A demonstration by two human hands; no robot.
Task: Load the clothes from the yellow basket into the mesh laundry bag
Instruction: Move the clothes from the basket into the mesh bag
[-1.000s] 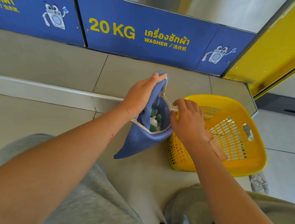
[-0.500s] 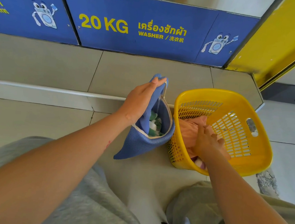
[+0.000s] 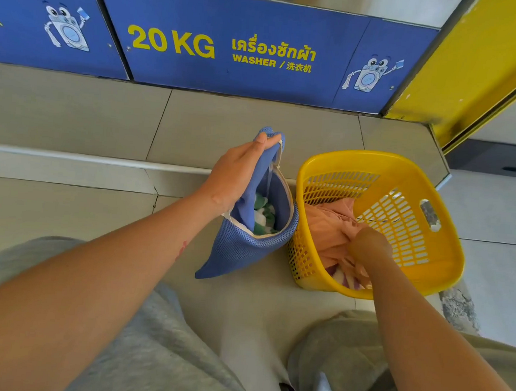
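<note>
A blue mesh laundry bag (image 3: pixel 239 250) stands on the tiled floor with its mouth held up and wide. My left hand (image 3: pixel 236 174) grips its upper rim. Green and white clothes (image 3: pixel 262 216) lie inside the bag. Right beside it sits the yellow basket (image 3: pixel 431 273), tilted toward me. A peach-pink garment (image 3: pixel 328 229) lies in the basket over a white and purple piece (image 3: pixel 341 276). My right hand (image 3: pixel 369 247) is down in the basket, fingers closed on the peach-pink garment.
Blue washer panels (image 3: pixel 231 52) marked 20 KG run along the back above a tiled step (image 3: pixel 100 125). A yellow wall panel (image 3: pixel 486 65) rises at the right. My knees in grey trousers (image 3: pixel 130 355) fill the lower frame.
My right hand has moved from the bag's mouth down into the basket and closed on the peach-pink garment. The left hand keeps holding the bag up.
</note>
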